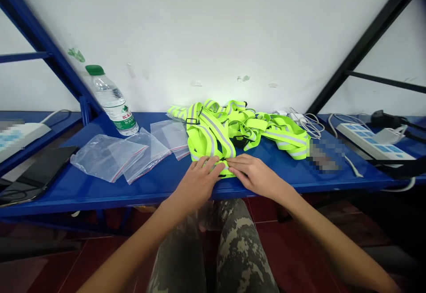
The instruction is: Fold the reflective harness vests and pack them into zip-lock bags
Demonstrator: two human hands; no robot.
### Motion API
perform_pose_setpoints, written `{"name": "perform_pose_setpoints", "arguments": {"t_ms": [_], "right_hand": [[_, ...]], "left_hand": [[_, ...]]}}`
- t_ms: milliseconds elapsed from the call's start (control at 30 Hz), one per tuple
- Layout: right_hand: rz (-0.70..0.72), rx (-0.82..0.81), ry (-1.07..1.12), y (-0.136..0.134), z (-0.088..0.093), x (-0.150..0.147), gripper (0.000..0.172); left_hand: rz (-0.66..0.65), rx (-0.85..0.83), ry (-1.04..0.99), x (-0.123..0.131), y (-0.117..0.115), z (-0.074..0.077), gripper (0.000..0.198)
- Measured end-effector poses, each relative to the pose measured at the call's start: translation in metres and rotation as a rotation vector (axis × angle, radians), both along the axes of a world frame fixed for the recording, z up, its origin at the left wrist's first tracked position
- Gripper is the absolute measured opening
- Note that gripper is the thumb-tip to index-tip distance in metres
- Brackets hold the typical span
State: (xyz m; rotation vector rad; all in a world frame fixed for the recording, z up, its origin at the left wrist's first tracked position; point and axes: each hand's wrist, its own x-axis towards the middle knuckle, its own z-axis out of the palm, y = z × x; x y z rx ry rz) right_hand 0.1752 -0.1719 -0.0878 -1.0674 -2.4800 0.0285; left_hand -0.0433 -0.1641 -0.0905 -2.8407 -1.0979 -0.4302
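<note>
A heap of neon-yellow reflective straps [239, 128] with grey stripes lies on the blue shelf [159, 180] in front of me. My left hand [199, 181] and my right hand [253, 175] rest side by side on the nearest strap at the shelf's front edge. Both hands press down on that strap with fingers bent and close together, fingertips almost meeting. The strap end under the fingers is mostly hidden.
Several clear zip bags [109, 155] lie left of the straps, behind them a water bottle [113, 102] with a green cap. A white power strip [369, 140] and cables sit at the right. A dark tablet [36, 173] lies far left. Blue frame posts stand on both sides.
</note>
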Motion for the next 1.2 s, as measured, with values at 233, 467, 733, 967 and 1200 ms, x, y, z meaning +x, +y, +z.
{"name": "perform_pose_setpoints", "arguments": {"t_ms": [233,467,733,967,1200], "right_hand": [[-0.042,0.153,-0.053,-0.009,-0.021,-0.009,0.052],[-0.022,0.157,-0.077,-0.020,-0.018,-0.012,0.047],[-0.050,0.313,-0.153,-0.042,-0.038,-0.015,0.039],[0.006,0.220,0.007,-0.031,-0.016,-0.009,0.032],[-0.039,-0.040,0.240,0.003,-0.009,-0.015,0.030]], "left_hand": [[0.016,0.006,0.014,0.000,0.009,0.004,0.027],[0.017,-0.003,0.042,-0.003,-0.002,0.006,0.025],[-0.022,0.067,0.057,-0.012,-0.028,-0.002,0.035],[-0.065,-0.046,-0.101,-0.015,-0.020,0.012,0.024],[-0.013,-0.202,-0.360,-0.015,0.013,0.011,0.031]]}}
